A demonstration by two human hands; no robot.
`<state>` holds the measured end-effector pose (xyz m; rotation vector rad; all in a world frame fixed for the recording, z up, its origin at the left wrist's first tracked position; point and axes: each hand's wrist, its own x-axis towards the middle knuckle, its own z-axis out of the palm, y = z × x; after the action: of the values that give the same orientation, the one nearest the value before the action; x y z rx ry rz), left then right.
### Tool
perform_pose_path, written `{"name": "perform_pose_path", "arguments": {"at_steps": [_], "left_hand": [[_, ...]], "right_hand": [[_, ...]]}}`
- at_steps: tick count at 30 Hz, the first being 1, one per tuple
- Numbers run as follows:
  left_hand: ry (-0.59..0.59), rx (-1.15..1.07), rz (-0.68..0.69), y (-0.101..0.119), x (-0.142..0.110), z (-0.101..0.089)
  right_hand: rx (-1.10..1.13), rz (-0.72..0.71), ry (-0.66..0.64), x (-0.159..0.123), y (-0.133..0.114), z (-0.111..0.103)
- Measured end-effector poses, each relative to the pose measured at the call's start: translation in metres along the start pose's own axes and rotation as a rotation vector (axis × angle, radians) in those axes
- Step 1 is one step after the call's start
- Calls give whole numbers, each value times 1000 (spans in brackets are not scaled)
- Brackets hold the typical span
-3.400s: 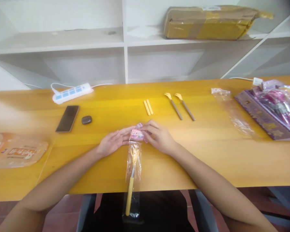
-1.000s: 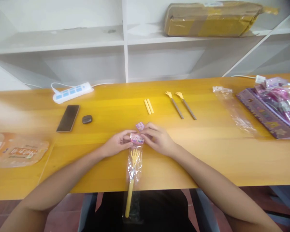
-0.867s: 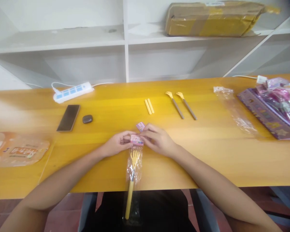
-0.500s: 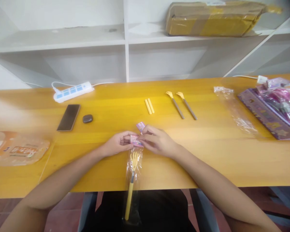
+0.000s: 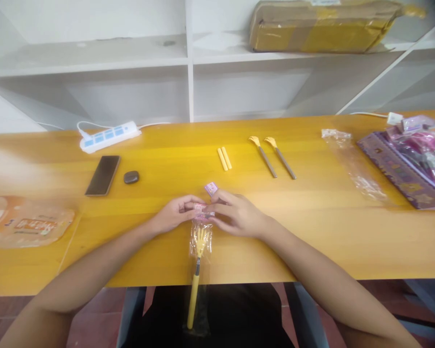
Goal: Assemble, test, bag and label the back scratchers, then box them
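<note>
Both my hands meet near the table's front. My left hand closes on the left edge of a pink printed card. At its right edge, the fingers of my right hand press on the same card. Beyond the right fingers pokes a small purple card, apparently tucked in that hand. From the pink card hangs a clear plastic bag over the table edge. Inside lies a yellow back scratcher, its hand-shaped head toward my hands. Finger contact under the card is hidden.
Two yellow tubes and two back scratcher rods lie behind my hands. A clear wrapper and a purple box of packets are right. Left are a phone, dark case, power strip and orange packaging.
The pink card and the bag have shifted slightly left, and my right fingers now lie further across the card. Other things on the table stay put.
</note>
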<state>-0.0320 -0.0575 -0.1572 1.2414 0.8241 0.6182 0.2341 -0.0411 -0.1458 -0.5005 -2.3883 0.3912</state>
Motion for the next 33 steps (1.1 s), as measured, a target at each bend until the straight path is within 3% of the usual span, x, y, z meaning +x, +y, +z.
{"name": "perform_pose_path", "arguments": {"at_steps": [14,33], "left_hand": [[39,16,-8,0,0,1],[23,24,-6,-8,3,-6]], "right_hand": [[-49,-123,4,-1,-1,0],[-126,-133,-14,2,-5,-6]]}}
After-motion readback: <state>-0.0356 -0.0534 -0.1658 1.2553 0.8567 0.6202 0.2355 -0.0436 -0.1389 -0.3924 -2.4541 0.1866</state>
